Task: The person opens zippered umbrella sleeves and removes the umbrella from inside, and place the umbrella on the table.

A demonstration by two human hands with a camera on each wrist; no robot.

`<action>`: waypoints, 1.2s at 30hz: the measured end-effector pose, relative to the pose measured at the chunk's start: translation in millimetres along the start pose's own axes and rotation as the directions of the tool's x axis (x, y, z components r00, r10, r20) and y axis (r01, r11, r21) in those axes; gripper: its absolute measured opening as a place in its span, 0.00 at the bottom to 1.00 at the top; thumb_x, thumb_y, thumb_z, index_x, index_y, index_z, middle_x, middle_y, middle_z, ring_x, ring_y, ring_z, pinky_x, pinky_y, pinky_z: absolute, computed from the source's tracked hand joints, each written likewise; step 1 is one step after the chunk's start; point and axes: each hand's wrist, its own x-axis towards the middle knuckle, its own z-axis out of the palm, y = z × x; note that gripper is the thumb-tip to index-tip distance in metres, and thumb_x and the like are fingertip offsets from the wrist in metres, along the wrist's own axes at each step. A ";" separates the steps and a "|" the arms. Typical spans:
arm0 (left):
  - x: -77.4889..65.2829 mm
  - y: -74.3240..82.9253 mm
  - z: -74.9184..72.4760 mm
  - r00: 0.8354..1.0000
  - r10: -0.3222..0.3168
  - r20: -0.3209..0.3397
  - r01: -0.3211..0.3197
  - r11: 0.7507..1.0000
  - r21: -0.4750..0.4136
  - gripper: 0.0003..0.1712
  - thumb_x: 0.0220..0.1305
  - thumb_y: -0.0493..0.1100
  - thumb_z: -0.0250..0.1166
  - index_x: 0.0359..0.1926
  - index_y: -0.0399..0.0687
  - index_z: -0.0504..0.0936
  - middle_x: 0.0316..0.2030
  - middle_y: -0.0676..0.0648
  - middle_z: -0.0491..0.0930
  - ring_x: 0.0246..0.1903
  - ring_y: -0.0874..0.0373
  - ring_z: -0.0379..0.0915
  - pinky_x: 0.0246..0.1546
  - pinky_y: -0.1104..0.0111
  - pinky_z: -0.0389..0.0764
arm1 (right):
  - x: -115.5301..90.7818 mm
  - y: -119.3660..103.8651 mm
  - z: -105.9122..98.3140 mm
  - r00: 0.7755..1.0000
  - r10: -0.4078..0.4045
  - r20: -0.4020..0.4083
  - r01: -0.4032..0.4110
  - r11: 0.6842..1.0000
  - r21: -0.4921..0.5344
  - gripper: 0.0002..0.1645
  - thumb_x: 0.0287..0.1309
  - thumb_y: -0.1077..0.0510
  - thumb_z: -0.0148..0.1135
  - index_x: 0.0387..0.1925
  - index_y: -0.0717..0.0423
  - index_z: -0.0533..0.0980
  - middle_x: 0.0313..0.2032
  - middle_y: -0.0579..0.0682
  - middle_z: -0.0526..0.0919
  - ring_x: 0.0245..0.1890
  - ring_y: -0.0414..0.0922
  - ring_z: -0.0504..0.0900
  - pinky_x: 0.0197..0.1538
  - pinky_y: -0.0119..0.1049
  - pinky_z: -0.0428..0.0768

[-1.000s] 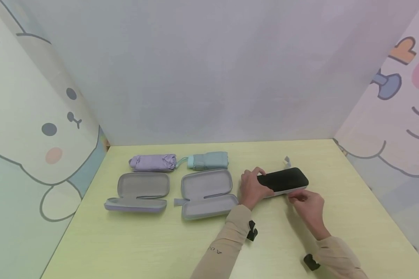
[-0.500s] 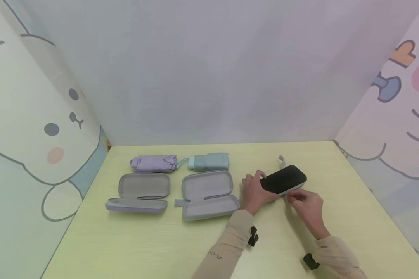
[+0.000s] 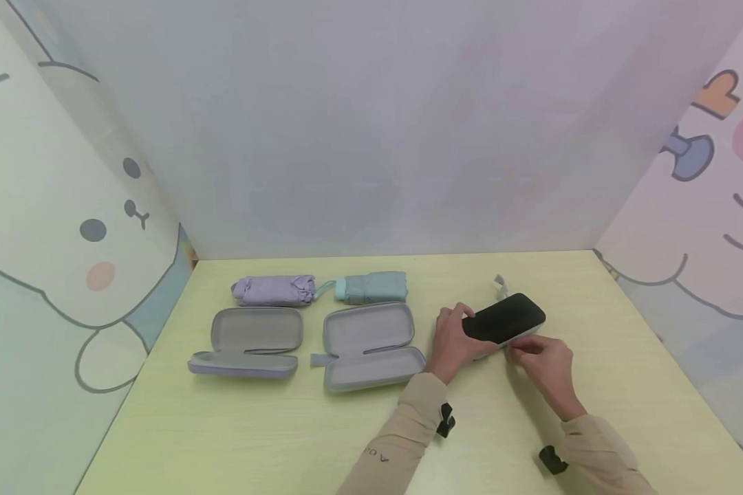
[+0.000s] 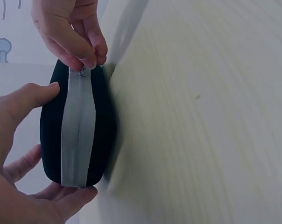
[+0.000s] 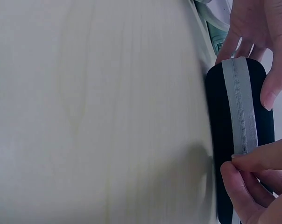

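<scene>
A black zip case [image 3: 506,318] with a pale grey zip band [image 4: 78,130] lies right of the table's middle, closed along the part of its side that shows. My left hand [image 3: 455,345] grips its left end, thumb on top and fingers round the end. On the near side, the thumb and forefinger of my right hand [image 3: 546,368] pinch the zip pull [image 4: 82,72]. Most of the pull is hidden by those fingertips. A small grey strap [image 3: 501,284] sticks out behind the case.
Two open cases, one grey [image 3: 371,371] and one purple-edged [image 3: 243,369], lie to the left. Behind them rest a folded purple umbrella [image 3: 275,290] and a folded blue-green umbrella [image 3: 374,287]. A wall [image 3: 384,137] rises along the table's far edge.
The black case has turned slightly, its left end coming nearer the person along with the left hand. Its strap has shifted left. The right hand has stayed almost in place.
</scene>
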 end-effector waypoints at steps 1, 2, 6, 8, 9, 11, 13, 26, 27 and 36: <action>0.0 -0.3 0.0 1.000 0.000 0.003 0.000 1.000 0.010 0.33 0.33 0.53 0.80 0.41 0.56 0.73 0.38 0.56 0.66 0.41 0.62 0.64 0.42 0.73 0.70 | 0.4 -0.1 -0.1 1.000 -0.002 0.005 0.002 1.000 -0.001 0.05 0.43 0.66 0.68 0.27 0.60 0.85 0.23 0.52 0.85 0.22 0.29 0.75 0.26 0.24 0.69; -0.1 -0.3 0.0 1.000 0.006 0.002 -0.006 1.000 0.016 0.32 0.33 0.53 0.80 0.41 0.56 0.74 0.37 0.56 0.67 0.41 0.62 0.64 0.42 0.73 0.71 | 0.7 -0.2 -0.4 1.000 -0.005 0.010 0.005 1.000 0.000 0.05 0.43 0.67 0.68 0.27 0.60 0.85 0.23 0.52 0.85 0.22 0.29 0.75 0.26 0.25 0.69; -0.4 0.4 0.4 1.000 0.027 -0.003 -0.027 0.997 0.069 0.33 0.34 0.55 0.80 0.42 0.56 0.74 0.37 0.56 0.70 0.40 0.62 0.65 0.40 0.73 0.71 | 2.2 -1.2 -1.5 1.000 -0.013 0.027 0.013 1.000 0.003 0.05 0.43 0.67 0.67 0.27 0.62 0.84 0.23 0.53 0.85 0.20 0.31 0.75 0.23 0.27 0.70; -0.6 1.2 0.7 0.999 0.036 -0.003 -0.036 0.995 0.093 0.33 0.34 0.55 0.80 0.43 0.56 0.74 0.37 0.55 0.70 0.40 0.61 0.66 0.39 0.74 0.71 | 2.9 -1.6 -2.5 0.999 -0.016 0.033 0.016 1.000 0.005 0.05 0.43 0.67 0.66 0.27 0.62 0.84 0.23 0.54 0.85 0.19 0.31 0.74 0.22 0.27 0.70; -0.6 1.3 1.0 0.999 0.039 -0.004 -0.039 0.994 0.104 0.33 0.35 0.56 0.79 0.43 0.56 0.74 0.36 0.55 0.70 0.40 0.61 0.66 0.38 0.74 0.71 | 3.3 -1.9 -2.8 0.999 -0.018 0.035 0.018 1.000 0.003 0.05 0.43 0.68 0.66 0.27 0.63 0.84 0.23 0.54 0.85 0.19 0.31 0.75 0.23 0.27 0.70; -0.6 1.3 1.4 0.999 0.046 -0.004 -0.045 0.992 0.117 0.33 0.35 0.56 0.79 0.43 0.56 0.74 0.36 0.55 0.70 0.39 0.61 0.66 0.38 0.74 0.71 | 4.2 -2.1 -3.8 0.999 -0.023 0.042 0.023 1.000 -0.007 0.04 0.43 0.68 0.67 0.27 0.63 0.84 0.24 0.54 0.85 0.20 0.31 0.75 0.25 0.26 0.70; -0.3 1.4 1.5 0.999 0.048 -0.004 -0.047 0.991 0.125 0.33 0.34 0.57 0.79 0.42 0.56 0.73 0.35 0.55 0.69 0.39 0.61 0.65 0.36 0.73 0.71 | 5.2 -2.4 -4.8 0.998 -0.021 0.053 0.022 1.000 -0.016 0.04 0.44 0.68 0.67 0.27 0.63 0.84 0.24 0.53 0.85 0.21 0.30 0.75 0.27 0.25 0.69; 0.0 4.0 6.7 1.000 0.009 -0.017 -0.006 0.984 0.176 0.34 0.34 0.61 0.78 0.39 0.58 0.69 0.32 0.57 0.65 0.34 0.63 0.63 0.28 0.74 0.66 | 10.9 -2.1 -7.4 0.992 0.010 0.128 -0.010 1.000 0.001 0.03 0.45 0.69 0.65 0.25 0.65 0.84 0.22 0.53 0.84 0.19 0.35 0.77 0.23 0.28 0.73; -0.3 3.9 7.6 1.000 0.009 -0.021 -0.005 0.984 0.181 0.34 0.34 0.62 0.78 0.39 0.58 0.69 0.32 0.57 0.64 0.33 0.63 0.63 0.27 0.74 0.66 | 10.2 -3.0 -7.5 0.991 0.009 0.135 -0.010 1.000 0.009 0.03 0.45 0.70 0.64 0.25 0.66 0.83 0.22 0.54 0.84 0.19 0.36 0.78 0.22 0.28 0.74; -2.1 4.5 13.5 0.998 0.025 -0.058 -0.012 0.977 0.212 0.34 0.36 0.63 0.76 0.39 0.58 0.68 0.30 0.57 0.63 0.31 0.63 0.62 0.27 0.73 0.64 | 5.3 -9.4 -8.5 0.986 -0.003 0.168 -0.004 0.999 0.043 0.05 0.45 0.72 0.63 0.26 0.67 0.83 0.22 0.55 0.84 0.18 0.38 0.79 0.22 0.29 0.74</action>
